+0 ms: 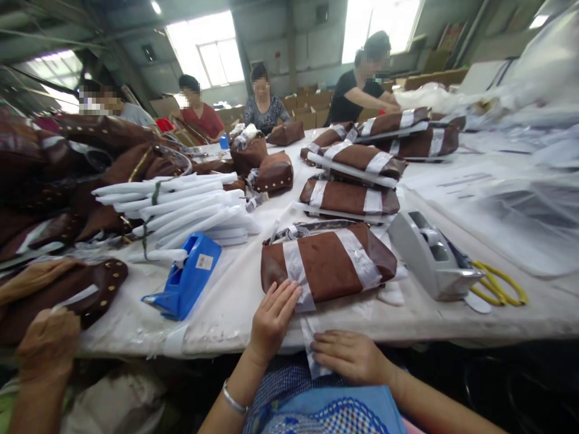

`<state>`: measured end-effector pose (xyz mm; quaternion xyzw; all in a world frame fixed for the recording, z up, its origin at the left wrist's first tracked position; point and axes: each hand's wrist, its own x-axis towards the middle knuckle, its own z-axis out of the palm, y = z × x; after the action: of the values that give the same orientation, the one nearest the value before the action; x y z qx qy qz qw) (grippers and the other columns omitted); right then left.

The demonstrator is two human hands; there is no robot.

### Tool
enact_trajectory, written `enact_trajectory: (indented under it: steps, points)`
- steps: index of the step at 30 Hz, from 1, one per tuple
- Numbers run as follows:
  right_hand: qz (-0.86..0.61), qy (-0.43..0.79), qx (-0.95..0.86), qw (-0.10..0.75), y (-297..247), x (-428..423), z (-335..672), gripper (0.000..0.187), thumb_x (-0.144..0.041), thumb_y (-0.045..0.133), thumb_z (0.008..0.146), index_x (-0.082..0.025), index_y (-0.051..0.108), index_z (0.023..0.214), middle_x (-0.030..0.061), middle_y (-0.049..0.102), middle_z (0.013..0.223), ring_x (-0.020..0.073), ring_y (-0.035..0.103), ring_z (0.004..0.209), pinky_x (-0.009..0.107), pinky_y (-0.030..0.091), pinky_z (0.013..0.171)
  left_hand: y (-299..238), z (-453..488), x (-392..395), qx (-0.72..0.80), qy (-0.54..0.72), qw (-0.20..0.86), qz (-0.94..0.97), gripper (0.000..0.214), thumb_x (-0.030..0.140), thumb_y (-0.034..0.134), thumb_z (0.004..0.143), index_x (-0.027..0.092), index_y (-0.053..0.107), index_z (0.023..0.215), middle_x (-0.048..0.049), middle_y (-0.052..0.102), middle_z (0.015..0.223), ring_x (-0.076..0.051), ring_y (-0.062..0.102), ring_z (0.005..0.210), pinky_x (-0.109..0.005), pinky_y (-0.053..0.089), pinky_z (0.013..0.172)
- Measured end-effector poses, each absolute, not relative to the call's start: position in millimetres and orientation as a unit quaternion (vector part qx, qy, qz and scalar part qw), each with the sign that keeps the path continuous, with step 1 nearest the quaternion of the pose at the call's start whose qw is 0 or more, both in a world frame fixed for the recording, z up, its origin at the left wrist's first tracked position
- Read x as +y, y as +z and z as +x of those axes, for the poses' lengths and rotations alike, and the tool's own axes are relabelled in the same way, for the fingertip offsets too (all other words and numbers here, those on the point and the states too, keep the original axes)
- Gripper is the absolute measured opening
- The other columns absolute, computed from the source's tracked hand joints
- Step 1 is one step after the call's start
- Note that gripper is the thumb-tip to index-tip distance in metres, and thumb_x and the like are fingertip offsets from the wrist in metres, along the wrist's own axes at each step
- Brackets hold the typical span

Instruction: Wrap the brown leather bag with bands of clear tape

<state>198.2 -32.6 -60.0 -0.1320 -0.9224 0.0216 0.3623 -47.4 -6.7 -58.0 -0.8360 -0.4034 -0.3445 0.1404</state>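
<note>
A brown handbag (323, 262) lies on the table before me, with two pale translucent bands wrapped around it. My left hand (272, 316) rests on the bag's near left edge, its fingers stretched over the left band (296, 271). Low at the table's front edge, my right hand (346, 357) is at a loose pale strip (312, 346), fingertips against it and thumb hidden. A grey tape dispenser (434, 259) stands right of the bag. To the left is a blue tape dispenser (185, 277).
Wrapped brown bags (350, 198) are stacked behind mine. White rolled strips (190, 205) lie left, beside a heap of brown bags (113, 175). Yellow-handled scissors (500, 283) lie right. A neighbour's hands (49, 337) hold a studded bag at left; several people work across the table.
</note>
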Motion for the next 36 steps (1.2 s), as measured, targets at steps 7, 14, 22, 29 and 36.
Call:
enact_trajectory:
  steps: [7, 14, 22, 29, 36]
  points:
    - [-0.189, 0.027, -0.882, 0.431, -26.8, -6.4, 183.9, 0.029, -0.014, 0.059, 0.095, -0.016, 0.064, 0.123, 0.0102, 0.075, 0.112, 0.0176, 0.068, 0.11, 0.038, 0.052, 0.103, -57.1, -45.9, -4.2, -0.406, -0.353, 0.134, -0.832, 0.044, 0.008, 0.049, 0.097, 0.018, 0.052, 0.14, -0.0095, 0.067, 0.132, -0.022, 0.056, 0.132, -0.046, 0.047, 0.112]
    - [-0.254, 0.006, -0.877, 0.407, -42.1, 10.2, 173.9, 0.026, -0.015, 0.054, 0.098, -0.019, 0.068, 0.12, 0.0092, 0.074, 0.107, 0.0199, 0.065, 0.096, 0.036, 0.058, 0.085, -51.5, -47.9, -9.6, -0.42, -0.339, 0.082, -0.838, 0.049, 0.007, 0.049, 0.094, 0.022, 0.05, 0.142, -0.0087, 0.065, 0.135, -0.022, 0.056, 0.132, -0.048, 0.046, 0.113]
    - [-0.252, 0.018, -0.885, 0.391, -49.7, 9.3, 178.1, 0.031, -0.013, 0.056, 0.096, -0.016, 0.066, 0.125, 0.0109, 0.073, 0.114, 0.0214, 0.064, 0.102, 0.038, 0.058, 0.089, -31.4, -50.1, -14.1, -0.456, -0.324, -0.018, -0.829, 0.044, 0.028, 0.059, 0.096, 0.023, 0.053, 0.139, -0.0085, 0.066, 0.133, -0.023, 0.06, 0.127, -0.049, 0.048, 0.111]
    - [-0.203, 0.07, -0.919, 0.329, -62.4, -26.7, 212.7, 0.045, -0.008, 0.05, 0.096, -0.016, 0.054, 0.139, 0.0131, 0.069, 0.127, 0.0202, 0.06, 0.124, 0.039, 0.053, 0.105, -48.9, -47.8, -9.0, -0.404, -0.364, 0.066, -0.837, 0.041, 0.021, 0.063, 0.093, 0.023, 0.058, 0.134, -0.0084, 0.068, 0.129, -0.024, 0.06, 0.127, -0.049, 0.05, 0.108]
    - [-0.213, 0.039, -0.94, 0.263, -78.2, -36.4, 208.3, 0.048, -0.006, 0.044, 0.096, -0.012, 0.05, 0.143, 0.0143, 0.06, 0.14, 0.0227, 0.045, 0.14, 0.043, 0.046, 0.112, -50.4, -49.5, -9.1, -0.39, -0.356, 0.089, -0.844, 0.046, 0.018, 0.064, 0.092, 0.021, 0.054, 0.137, -0.0097, 0.067, 0.131, -0.025, 0.058, 0.128, -0.05, 0.05, 0.109]
